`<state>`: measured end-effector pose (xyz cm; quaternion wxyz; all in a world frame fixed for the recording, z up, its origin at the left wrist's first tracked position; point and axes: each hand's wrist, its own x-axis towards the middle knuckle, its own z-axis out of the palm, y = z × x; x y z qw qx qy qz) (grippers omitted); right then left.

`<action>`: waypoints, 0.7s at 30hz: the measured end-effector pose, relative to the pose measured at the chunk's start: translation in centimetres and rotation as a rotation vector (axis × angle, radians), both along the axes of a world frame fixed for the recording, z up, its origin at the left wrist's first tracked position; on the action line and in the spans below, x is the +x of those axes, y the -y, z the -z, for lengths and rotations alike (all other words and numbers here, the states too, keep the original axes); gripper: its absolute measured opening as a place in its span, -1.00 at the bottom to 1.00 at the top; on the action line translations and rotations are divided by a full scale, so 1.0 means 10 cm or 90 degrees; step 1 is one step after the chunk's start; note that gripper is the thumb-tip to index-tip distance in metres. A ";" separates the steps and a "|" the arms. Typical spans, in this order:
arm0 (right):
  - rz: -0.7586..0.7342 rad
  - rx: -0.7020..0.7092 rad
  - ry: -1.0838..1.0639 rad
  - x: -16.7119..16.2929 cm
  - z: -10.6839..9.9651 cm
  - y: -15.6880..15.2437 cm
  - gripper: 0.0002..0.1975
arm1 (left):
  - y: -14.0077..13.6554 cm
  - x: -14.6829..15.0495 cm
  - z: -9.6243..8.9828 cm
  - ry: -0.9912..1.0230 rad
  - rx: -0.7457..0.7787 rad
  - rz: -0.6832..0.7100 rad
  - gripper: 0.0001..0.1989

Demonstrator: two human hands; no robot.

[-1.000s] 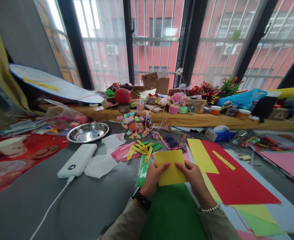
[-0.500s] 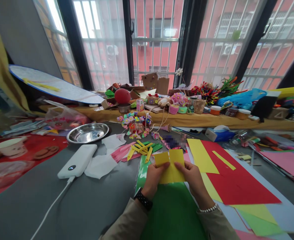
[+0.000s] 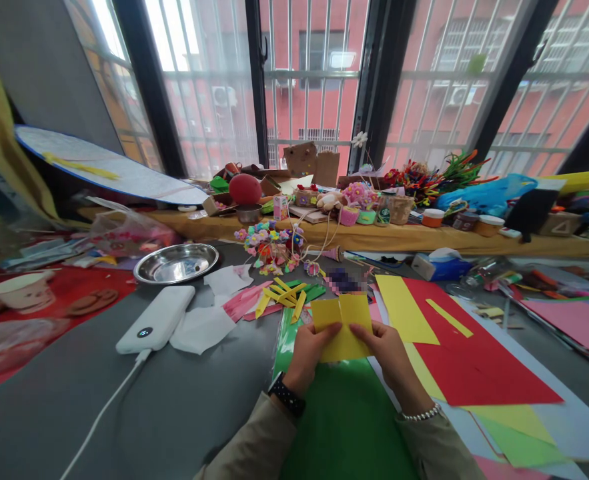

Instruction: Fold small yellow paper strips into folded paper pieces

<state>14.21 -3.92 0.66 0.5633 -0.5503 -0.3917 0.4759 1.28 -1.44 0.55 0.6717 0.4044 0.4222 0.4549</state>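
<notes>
- I'm running this one from afar, and I'm looking at a yellow paper (image 3: 345, 348) that both hands are holding up over the near middle of the table (image 3: 184, 413), above a green sheet (image 3: 347, 420).
- The left hand (image 3: 308, 350) is pinching the left part, thumb pressing on the side facing me. Its other fingers are hiding behind, so I'm guessing they're backing it up.
- The right hand (image 3: 390, 350) is doing the same on the right part, thumb clamped down. The two thumb tips are sitting just beside each other, with a bit of yellow showing between them.
- Progress-wise, a split is showing at the far edge between the hands, and a line is running nearward from it. I can't tell whether it's going all the way through, so I'm calling the dividing underway, not finished.
- Already done, I'm thinking: the folded yellow strips (image 3: 285, 297) that are lying in a pile, far and a little left of the hands.
- Apparently left: whatever part is staying joined, plus the flat yellow strip (image 3: 449, 318) that's lying unfolded on the red sheet (image 3: 479, 370) to the right.
</notes>
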 end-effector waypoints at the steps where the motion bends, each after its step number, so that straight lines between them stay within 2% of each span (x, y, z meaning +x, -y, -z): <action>1: -0.006 0.004 -0.011 0.00 0.01 0.00 -0.65 | 0.00 0.01 0.00 0.001 0.002 -0.007 -0.63; 5: -0.020 0.015 -0.043 0.00 0.03 0.00 -0.68 | 0.02 0.03 0.00 -0.010 0.010 -0.025 -0.63; 8: -0.013 0.033 -0.010 0.01 0.05 0.01 -0.69 | 0.01 0.03 0.01 -0.029 0.016 -0.031 -0.63; 12: 0.004 0.050 0.044 0.02 0.01 0.02 -0.66 | -0.01 0.01 0.02 -0.039 0.005 0.018 -0.60; 17: -0.015 0.012 0.042 0.03 -0.06 0.04 -0.63 | -0.01 -0.01 0.02 -0.036 0.024 0.029 -0.62; 21: -0.026 -0.002 0.014 0.03 -0.04 0.03 -0.66 | -0.02 0.01 0.02 -0.026 0.010 0.009 -0.63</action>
